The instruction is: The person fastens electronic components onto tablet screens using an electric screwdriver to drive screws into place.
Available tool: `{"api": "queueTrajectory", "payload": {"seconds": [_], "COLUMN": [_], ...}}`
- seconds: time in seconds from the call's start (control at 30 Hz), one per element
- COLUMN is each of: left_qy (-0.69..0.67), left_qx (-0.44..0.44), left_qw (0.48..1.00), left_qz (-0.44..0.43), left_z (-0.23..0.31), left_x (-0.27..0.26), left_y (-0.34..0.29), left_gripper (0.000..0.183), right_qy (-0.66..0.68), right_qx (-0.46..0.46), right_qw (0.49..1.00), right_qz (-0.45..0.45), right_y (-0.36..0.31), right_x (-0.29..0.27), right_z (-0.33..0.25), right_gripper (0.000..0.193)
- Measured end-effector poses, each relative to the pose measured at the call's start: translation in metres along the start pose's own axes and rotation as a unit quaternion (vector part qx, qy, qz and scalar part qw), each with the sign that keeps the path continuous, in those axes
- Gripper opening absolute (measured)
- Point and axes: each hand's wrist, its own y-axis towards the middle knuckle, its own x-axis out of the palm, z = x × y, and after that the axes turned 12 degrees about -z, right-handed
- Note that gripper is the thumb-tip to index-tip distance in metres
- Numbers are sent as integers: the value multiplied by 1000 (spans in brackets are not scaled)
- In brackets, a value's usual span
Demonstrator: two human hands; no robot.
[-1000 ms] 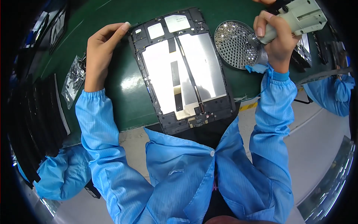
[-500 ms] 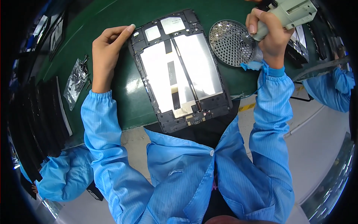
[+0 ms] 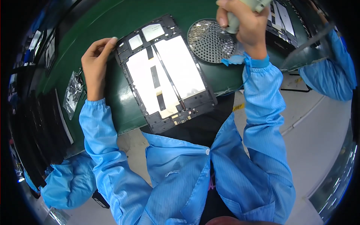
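Observation:
An opened tablet [image 3: 183,63], black-framed with bright silver panels and thin dark ribbon cables, lies tilted on the green table and overhangs its near edge. My left hand [image 3: 96,62] pinches the tablet's far left corner, thumb on top and fingers curled. My right hand [image 3: 247,30] is closed around a pale green electric screwdriver [image 3: 233,23], held up at the far right; its tip is hidden. Below that hand sits a round, perforated metal screw tray [image 3: 210,42] with many small shiny screws on its left part. A blue band circles my right wrist.
A clear plastic bag [image 3: 73,93] of small dark parts lies left of my left forearm. Black strips [image 3: 35,120] stand in a row at the left. Another opened tablet [image 3: 283,18] rests on a dark stack at the far right. Co-workers' blue sleeves [image 3: 324,80] show on both sides.
The whole scene has shifted left in view. My right hand with the electric screwdriver has moved slightly further away and left. My left hand stays at the tablet's corner.

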Motion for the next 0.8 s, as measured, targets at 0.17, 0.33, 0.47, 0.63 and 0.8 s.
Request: {"api": "queueTrajectory", "payload": {"seconds": [0.17, 0.33, 0.47, 0.63, 0.8], "left_qy": [112, 124, 68, 115, 105], "left_qx": [255, 272, 234, 330, 391], "left_qw": [960, 911, 912, 882, 861], "left_qz": [-30, -284, -329, -317, -307], "left_z": [56, 126, 116, 96, 87], "left_x": [37, 124, 148, 149, 117], "left_y": [4, 13, 26, 41, 52], "left_gripper": [26, 42, 35, 17, 31], "right_qy": [3, 62, 2, 24, -5], "right_qx": [-22, -41, -62, -51, -36], "right_qw": [999, 997, 998, 998, 999], "right_qz": [-36, -14, -2, 4, -21], "right_y": [8, 16, 19, 15, 11], "right_x": [4, 7, 5, -11, -14], "right_z": [-6, -22, -40, -36, -15], "right_gripper": [30, 26, 25, 24, 26]}}
